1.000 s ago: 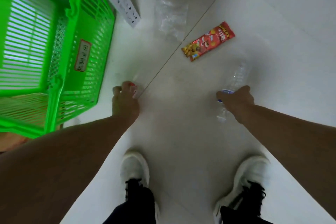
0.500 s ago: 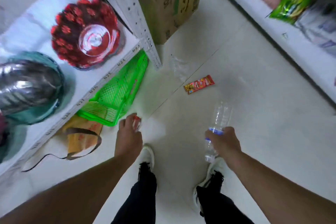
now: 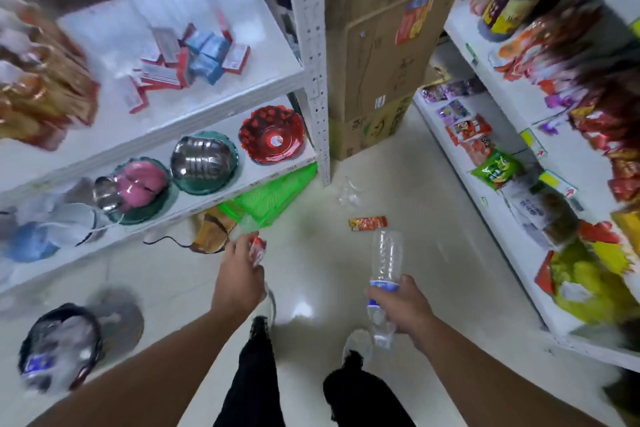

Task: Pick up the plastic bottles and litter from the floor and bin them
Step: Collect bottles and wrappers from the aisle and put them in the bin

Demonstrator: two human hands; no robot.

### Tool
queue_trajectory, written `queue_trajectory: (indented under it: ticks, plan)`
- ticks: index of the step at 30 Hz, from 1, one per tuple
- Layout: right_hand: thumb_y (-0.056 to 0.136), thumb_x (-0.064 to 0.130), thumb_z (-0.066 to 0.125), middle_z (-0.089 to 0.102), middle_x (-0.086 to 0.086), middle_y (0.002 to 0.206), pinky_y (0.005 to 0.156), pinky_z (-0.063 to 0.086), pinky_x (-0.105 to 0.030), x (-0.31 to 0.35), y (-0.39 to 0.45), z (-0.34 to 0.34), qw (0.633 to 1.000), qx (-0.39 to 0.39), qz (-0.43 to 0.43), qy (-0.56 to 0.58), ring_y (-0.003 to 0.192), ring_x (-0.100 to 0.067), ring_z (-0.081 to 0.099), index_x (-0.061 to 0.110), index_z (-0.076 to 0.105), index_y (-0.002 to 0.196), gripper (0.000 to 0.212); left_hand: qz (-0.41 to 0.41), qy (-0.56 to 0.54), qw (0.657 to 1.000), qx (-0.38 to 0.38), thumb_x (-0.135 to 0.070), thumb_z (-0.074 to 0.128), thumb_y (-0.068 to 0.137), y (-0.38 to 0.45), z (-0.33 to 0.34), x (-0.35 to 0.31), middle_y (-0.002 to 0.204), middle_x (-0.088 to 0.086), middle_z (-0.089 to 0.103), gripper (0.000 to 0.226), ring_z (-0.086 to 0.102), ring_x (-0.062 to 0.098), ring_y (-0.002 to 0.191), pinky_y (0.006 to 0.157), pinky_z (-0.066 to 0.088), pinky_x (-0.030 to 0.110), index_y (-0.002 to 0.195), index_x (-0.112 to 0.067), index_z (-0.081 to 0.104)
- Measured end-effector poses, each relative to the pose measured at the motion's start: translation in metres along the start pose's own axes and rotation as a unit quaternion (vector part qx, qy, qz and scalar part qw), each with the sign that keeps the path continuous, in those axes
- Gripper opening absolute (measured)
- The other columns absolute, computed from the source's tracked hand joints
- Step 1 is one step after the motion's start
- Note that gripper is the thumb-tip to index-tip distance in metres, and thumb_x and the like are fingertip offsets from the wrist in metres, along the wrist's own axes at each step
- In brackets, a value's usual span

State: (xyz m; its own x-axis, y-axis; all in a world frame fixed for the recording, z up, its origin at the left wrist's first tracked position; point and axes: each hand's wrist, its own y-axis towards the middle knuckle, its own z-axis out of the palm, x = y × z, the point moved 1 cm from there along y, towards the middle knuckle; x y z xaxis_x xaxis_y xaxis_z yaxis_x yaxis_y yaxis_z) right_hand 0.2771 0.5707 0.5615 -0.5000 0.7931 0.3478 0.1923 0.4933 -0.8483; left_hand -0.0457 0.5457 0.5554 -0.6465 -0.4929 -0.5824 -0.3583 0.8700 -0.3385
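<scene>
Head: right hand grips blue-labelled bottle; text unreadable

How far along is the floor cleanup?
Done: the bin at lower left already holds what looks like bottles. In hand: right hand grips a clear bottle; left hand grips a red-and-white item, too blurred to identify. Left: the red snack wrapper and clear plastic litter lie on the floor.
</scene>
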Motion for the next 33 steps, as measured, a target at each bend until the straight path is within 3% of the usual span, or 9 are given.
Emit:
queue_trajectory:
  ticks: [4,8,12,15,19,23,26,29,33]
  plan:
    - [0.054,0.054,0.077,0.074,0.001,0.094,0.075,0.067,-0.043,0.003,-0.044,-0.017,0.996,0.006,-0.039,-0.086,0.085,-0.019,0.074,0.022,0.070,0.095,0.052,0.013,-0.001,0.999,0.050,-0.001,0.050,0.079,-0.063,-0.037,0.007,0.131,-0.006,0.043,0.075,0.064,0.026,0.083,0.068,0.058,0.042,0.138,-0.046,0.045]
    - [0.070,0.038,0.081,0.072,0.003,0.090,0.071,0.064,-0.035,0.015,-0.089,0.002,0.986,0.036,-0.077,-0.143,0.084,-0.015,0.071,0.022,0.071,0.088,0.026,-0.030,0.002,1.000,0.007,-0.006,0.051,0.078,-0.116,-0.076,0.040,0.126,-0.003,0.046,0.071,0.066,0.030,0.085,0.063,0.053,0.035,0.138,-0.042,0.045]
    - [0.059,0.054,0.079,0.076,-0.001,0.087,0.076,0.062,-0.038,0.014,-0.109,0.054,0.967,0.072,-0.130,-0.209,0.080,-0.018,0.073,0.016,0.071,0.091,0.050,-0.098,0.026,0.993,-0.057,-0.001,0.057,0.083,-0.162,-0.115,0.091,0.135,0.005,0.047,0.067,0.063,0.031,0.104,0.080,0.048,0.033,0.142,-0.030,0.047]
    - [0.052,0.061,0.076,0.077,-0.005,0.086,0.067,0.063,-0.036,0.006,-0.134,0.106,0.952,0.104,-0.155,-0.242,0.072,-0.021,0.072,0.015,0.073,0.090,0.059,-0.144,-0.002,0.987,-0.078,-0.001,0.056,0.084,-0.209,-0.134,0.135,0.136,0.004,0.046,0.064,0.060,0.028,0.108,0.085,0.047,0.033,0.141,-0.031,0.046]
    - [0.056,0.058,0.082,0.075,-0.010,0.086,0.058,0.062,-0.038,-0.002,-0.191,0.178,0.928,0.146,-0.188,-0.287,0.061,-0.023,0.069,0.013,0.073,0.097,0.062,-0.187,-0.061,0.974,-0.113,-0.002,0.055,0.081,-0.286,-0.152,0.185,0.129,0.001,0.048,0.060,0.063,0.026,0.099,0.088,0.054,0.036,0.131,-0.035,0.049]
    - [0.063,0.045,0.088,0.063,-0.009,0.067,0.049,0.044,-0.028,-0.015,-0.251,0.242,0.904,0.199,-0.196,-0.324,0.049,-0.024,0.056,0.004,0.073,0.104,0.060,-0.229,-0.114,0.956,-0.145,-0.003,0.055,0.083,-0.375,-0.179,0.239,0.122,-0.004,0.050,0.055,0.062,0.020,0.099,0.083,0.048,0.028,0.115,-0.048,0.046]
    - [0.071,0.041,0.088,0.063,-0.011,0.067,0.052,0.045,-0.029,-0.019,-0.290,0.286,0.887,0.232,-0.208,-0.340,0.051,-0.025,0.056,0.000,0.075,0.103,0.053,-0.269,-0.120,0.940,-0.169,-0.010,0.056,0.082,-0.430,-0.206,0.276,0.121,-0.006,0.050,0.053,0.060,0.021,0.097,0.079,0.051,0.030,0.114,-0.051,0.043]
    - [0.068,0.045,0.091,0.063,-0.014,0.073,0.047,0.043,-0.027,-0.018,-0.321,0.322,0.866,0.261,-0.231,-0.358,0.050,-0.024,0.053,0.002,0.068,0.108,0.063,-0.309,-0.147,0.916,-0.208,-0.010,0.059,0.080,-0.466,-0.229,0.303,0.118,-0.001,0.051,0.052,0.056,0.021,0.090,0.081,0.052,0.032,0.113,-0.047,0.045]
    - [0.065,0.042,0.094,0.063,-0.020,0.086,0.044,0.045,-0.027,0.005,-0.340,0.360,0.855,0.263,-0.250,-0.370,0.048,-0.024,0.056,0.002,0.056,0.117,0.076,-0.344,-0.178,0.887,-0.251,-0.011,0.064,0.086,-0.477,-0.245,0.324,0.120,0.003,0.052,0.049,0.056,0.022,0.094,0.086,0.044,0.030,0.125,-0.037,0.051]
